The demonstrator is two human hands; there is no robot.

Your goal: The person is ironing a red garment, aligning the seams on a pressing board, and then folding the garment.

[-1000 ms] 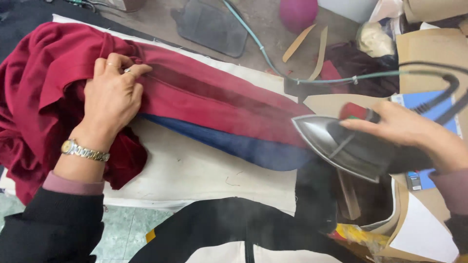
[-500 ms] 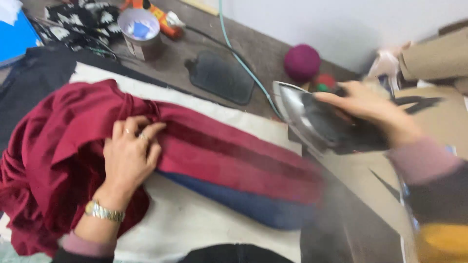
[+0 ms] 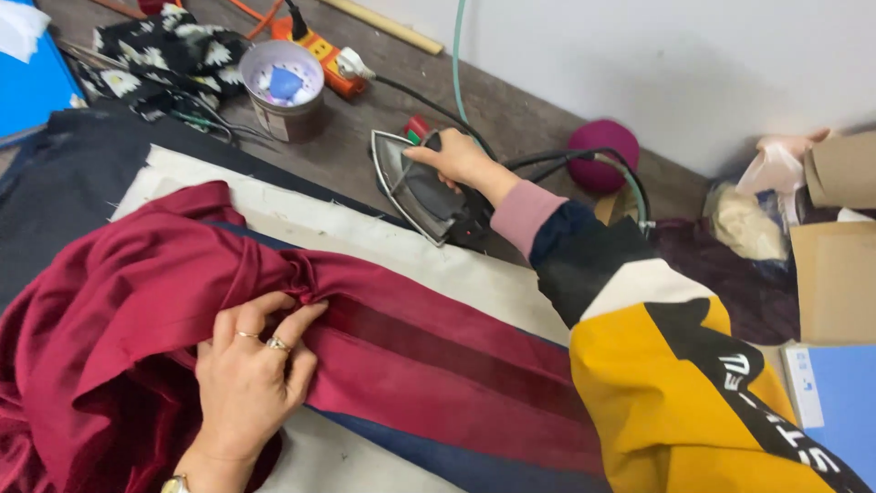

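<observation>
The iron [image 3: 422, 190] has moved off the red cloth [image 3: 392, 351] to the far edge of the desk [image 3: 511, 114], tipped up. The right hand [image 3: 459, 157] has its fingers clenched on the handle. The left hand [image 3: 248, 374] lies flat on the cloth, holding nothing. The hot iron could slip and burn the cord [image 3: 547, 160] beside it.

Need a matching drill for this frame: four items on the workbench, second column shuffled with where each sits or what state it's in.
Things:
1. iron
2. red cloth
3. tin can
4. round purple cushion

Places or states:
A. by the wall, beyond the right forearm
B. pressed flat under the left hand
C. tilted up, gripped by the right hand
D. standing open near the orange power strip

Pairs: 1-C, 2-B, 3-D, 4-A
</observation>
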